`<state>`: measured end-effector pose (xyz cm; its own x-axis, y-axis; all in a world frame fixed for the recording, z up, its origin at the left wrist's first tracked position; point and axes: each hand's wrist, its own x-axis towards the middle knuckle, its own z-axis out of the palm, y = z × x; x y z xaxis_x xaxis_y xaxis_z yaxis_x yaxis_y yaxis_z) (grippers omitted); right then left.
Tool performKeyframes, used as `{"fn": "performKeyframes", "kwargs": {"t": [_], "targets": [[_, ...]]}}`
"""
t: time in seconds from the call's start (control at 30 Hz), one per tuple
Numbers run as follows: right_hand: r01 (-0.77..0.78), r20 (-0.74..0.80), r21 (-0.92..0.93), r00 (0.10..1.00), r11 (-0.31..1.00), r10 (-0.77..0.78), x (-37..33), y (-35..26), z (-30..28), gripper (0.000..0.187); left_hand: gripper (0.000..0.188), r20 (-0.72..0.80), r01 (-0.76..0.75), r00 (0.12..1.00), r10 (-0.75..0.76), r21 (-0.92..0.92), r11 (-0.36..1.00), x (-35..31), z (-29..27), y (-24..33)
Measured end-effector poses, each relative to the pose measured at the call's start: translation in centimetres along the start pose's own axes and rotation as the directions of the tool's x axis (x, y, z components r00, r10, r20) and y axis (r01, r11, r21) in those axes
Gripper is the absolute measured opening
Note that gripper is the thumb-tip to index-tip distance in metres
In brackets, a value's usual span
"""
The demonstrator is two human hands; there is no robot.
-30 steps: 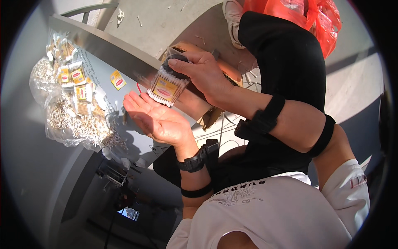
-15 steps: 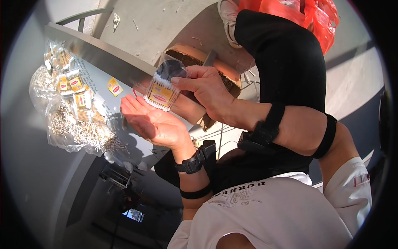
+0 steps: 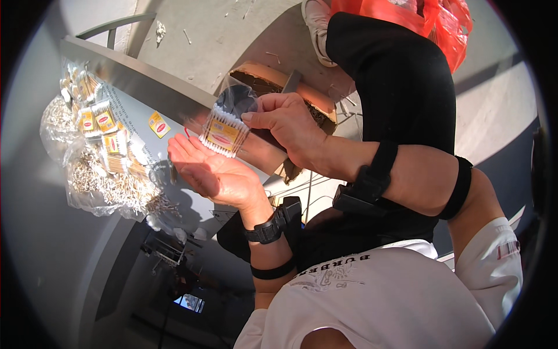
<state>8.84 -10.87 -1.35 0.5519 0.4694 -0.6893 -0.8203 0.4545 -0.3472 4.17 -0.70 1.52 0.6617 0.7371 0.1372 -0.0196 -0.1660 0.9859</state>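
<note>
A clear plastic bag of cotton swabs (image 3: pixel 224 132) with a yellow label hangs tilted from my right hand (image 3: pixel 293 125). Thumb and fingers pinch the bag near its loose top end. Palm up and fingers stretched out, my left hand (image 3: pixel 216 174) lies just below the bag; I cannot tell whether the bag's lower edge touches it. On the grey tabletop to the left, a yellow card label (image 3: pixel 158 124) lies by itself. Beyond it are packed swab bags (image 3: pixel 103 119) with the same kind of label.
Loose cotton swabs (image 3: pixel 113 189) heap in a large clear bag on the table. Below the table edge stands an open cardboard box (image 3: pixel 325 104). A red plastic bag (image 3: pixel 447 35) is on the floor near my shoe (image 3: pixel 317 32), with stray swabs (image 3: pixel 187 36) scattered about.
Almost nothing differs. The bag and my right hand have shifted very slightly, and the view has moved a little; my left hand keeps its palm-up pose.
</note>
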Motion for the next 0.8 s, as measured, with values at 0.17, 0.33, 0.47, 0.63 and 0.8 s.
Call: {"fn": "performKeyframes", "kwargs": {"t": [0.17,0.33,0.47,0.63,0.8], "targets": [[-0.074,0.003,0.037,0.997,0.997,0.074,-0.1,-1.0,-0.1,0.009,0.069,0.030,-0.016,0.999,0.015,0.025,1.000,0.1,-0.2,-0.2],[-0.088,-0.031,0.015,0.996,0.996,0.088,0.2,-0.8,0.1,0.008,0.070,0.006,0.010,1.000,-0.010,0.010,1.000,0.1,0.0,0.0],[-0.071,0.052,-0.026,0.996,0.997,0.073,0.7,-0.5,-0.1,0.009,0.069,0.011,0.012,1.000,-0.013,0.029,1.000,0.2,0.1,0.1],[-0.051,0.046,0.052,0.998,0.997,0.049,1.4,-1.5,1.1,0.012,0.068,-0.002,0.010,1.000,-0.010,0.026,1.000,0.2,-0.1,-0.1],[-0.064,0.057,0.017,0.996,0.998,0.063,2.7,-1.9,1.9,0.017,0.068,-0.005,0.002,1.000,-0.002,0.032,0.999,0.2,-0.2,-0.1]]}}
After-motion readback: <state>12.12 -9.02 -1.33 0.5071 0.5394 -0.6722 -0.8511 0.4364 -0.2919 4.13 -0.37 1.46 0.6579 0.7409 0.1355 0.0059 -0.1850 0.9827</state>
